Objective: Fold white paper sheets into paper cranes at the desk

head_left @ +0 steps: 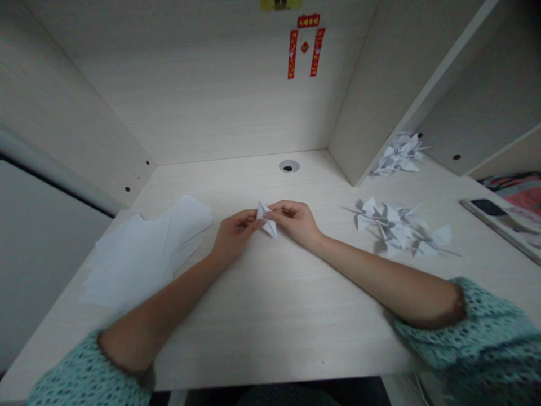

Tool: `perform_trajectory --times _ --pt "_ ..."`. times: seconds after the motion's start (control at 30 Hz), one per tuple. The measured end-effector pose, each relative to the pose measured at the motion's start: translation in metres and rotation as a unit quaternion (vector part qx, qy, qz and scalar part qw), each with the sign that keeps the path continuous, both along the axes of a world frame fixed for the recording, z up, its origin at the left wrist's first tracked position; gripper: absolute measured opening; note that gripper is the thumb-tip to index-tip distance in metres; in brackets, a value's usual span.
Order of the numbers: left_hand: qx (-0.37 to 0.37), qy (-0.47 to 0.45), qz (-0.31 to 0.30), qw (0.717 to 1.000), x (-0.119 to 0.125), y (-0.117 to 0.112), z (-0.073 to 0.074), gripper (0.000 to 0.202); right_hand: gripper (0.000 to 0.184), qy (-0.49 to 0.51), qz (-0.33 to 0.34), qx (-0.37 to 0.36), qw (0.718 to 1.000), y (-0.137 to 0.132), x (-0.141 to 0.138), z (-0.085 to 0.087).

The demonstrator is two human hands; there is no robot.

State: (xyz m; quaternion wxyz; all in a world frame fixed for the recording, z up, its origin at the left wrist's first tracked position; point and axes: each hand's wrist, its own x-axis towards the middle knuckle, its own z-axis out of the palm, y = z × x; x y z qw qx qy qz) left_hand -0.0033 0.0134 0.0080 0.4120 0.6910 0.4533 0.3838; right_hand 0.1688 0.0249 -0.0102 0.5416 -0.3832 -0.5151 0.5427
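Between my two hands, above the middle of the desk, is a small piece of folded white paper point(269, 226) with pointed ends and a crease down its length. My left hand point(236, 231) pinches its left side between thumb and fingers. From the right, my right hand point(298, 221) grips the upper part, its thumb and index finger closed on the paper. The far side of the fold is hidden by the fingers. A spread pile of white paper sheets point(139, 254) lies left of my left hand. Folded paper cranes point(395, 225) are heaped beyond my right forearm.
A second heap of folded paper pieces point(401, 153) sits behind the upright divider panel point(380, 84). A phone point(487, 207) lies on a flat object at the right. The desk point(270, 327) has a round cable hole point(289, 166) near the back wall, below red stickers point(308, 21).
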Motion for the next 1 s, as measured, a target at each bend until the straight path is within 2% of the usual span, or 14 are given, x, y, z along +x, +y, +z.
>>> perform_trajectory --times 0.23,0.4,0.7,0.8,1.0 --pt "-0.013 -0.026 0.052 0.998 -0.0009 0.0031 -0.0039 0.029 0.028 0.003 -0.004 -0.007 1.000 -0.0018 0.0002 0.0046" --pt "-0.039 -0.037 0.050 0.997 -0.0003 0.0028 -0.0011 0.029 0.034 -0.010 0.002 0.010 1.000 -0.0016 0.0019 0.0029" --pt "-0.033 -0.035 0.026 0.999 0.0008 0.0034 0.0007 0.030 0.030 -0.035 -0.001 0.024 0.999 -0.0030 0.0016 0.0023" --pt "-0.043 -0.039 0.026 0.998 0.0004 0.0038 -0.0012 0.030 0.025 -0.023 -0.004 0.037 0.999 -0.0021 0.0009 -0.0008" --pt "-0.064 -0.011 0.032 0.997 -0.0007 0.0033 -0.0021 0.033 0.022 -0.063 0.000 0.056 0.996 0.0001 0.0021 -0.0043"
